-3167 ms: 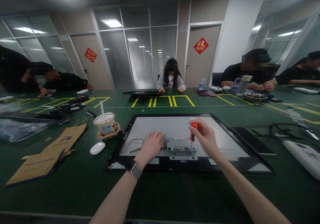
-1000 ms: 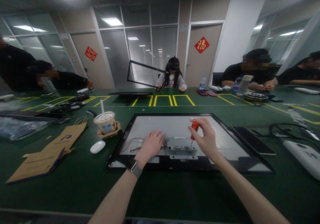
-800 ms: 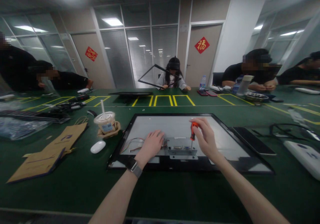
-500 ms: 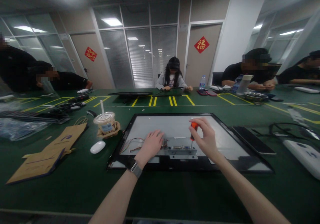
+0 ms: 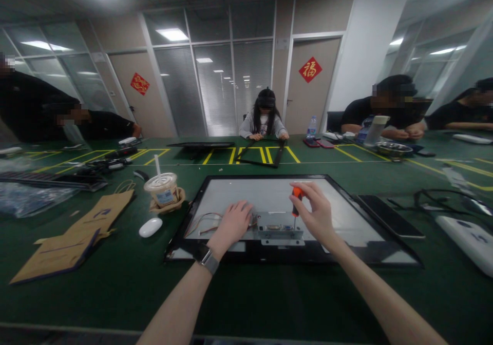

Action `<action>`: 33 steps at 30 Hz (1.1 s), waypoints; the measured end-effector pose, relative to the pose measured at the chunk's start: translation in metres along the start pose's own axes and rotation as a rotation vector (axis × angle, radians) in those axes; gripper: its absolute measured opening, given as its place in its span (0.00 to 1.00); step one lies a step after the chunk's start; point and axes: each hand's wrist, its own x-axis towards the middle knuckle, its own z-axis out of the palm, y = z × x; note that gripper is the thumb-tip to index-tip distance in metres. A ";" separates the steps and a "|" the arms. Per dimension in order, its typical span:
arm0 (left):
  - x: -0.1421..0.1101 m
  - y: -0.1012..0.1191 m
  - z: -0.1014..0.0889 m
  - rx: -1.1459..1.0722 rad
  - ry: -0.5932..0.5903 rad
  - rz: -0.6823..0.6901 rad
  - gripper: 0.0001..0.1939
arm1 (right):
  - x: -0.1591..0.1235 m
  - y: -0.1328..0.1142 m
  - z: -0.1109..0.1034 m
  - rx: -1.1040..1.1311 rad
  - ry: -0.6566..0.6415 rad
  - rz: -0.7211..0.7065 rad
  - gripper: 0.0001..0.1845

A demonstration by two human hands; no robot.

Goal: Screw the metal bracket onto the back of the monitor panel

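Observation:
A flat panel with a black frame and pale grey back [image 5: 265, 191] lies on the green table. On its near half sits a metal bracket with connector ports [image 5: 280, 228]. My right hand [image 5: 318, 209] pinches the orange and black handle of a screwdriver [image 5: 297, 193], held upright with its tip down at the bracket's right side. My left hand [image 5: 234, 219] rests with its fingers laid out at the bracket's left end, over part of the thin wires [image 5: 208, 223]. What lies beneath those fingers is hidden.
Left of the panel are a lidded cup with a straw [image 5: 162, 188], a white mouse [image 5: 150, 227] and a brown paper bag [image 5: 77, 232]. A black phone-like slab [image 5: 391, 215] and a white device [image 5: 468, 240] lie right. Across the table a person holds a black frame [image 5: 262, 155].
The person across the table has tilted the black frame down toward the tabletop, so its opening shows. My hands and the screwdriver have barely moved.

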 end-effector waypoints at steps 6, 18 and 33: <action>-0.001 0.001 -0.001 0.001 0.005 0.009 0.19 | -0.001 0.004 0.001 0.036 -0.017 0.024 0.13; 0.001 -0.002 0.005 -0.016 0.020 0.013 0.19 | -0.006 0.007 0.003 0.235 -0.093 0.104 0.15; 0.000 0.001 0.000 -0.011 -0.003 -0.005 0.19 | 0.000 0.004 -0.003 0.008 -0.060 -0.001 0.10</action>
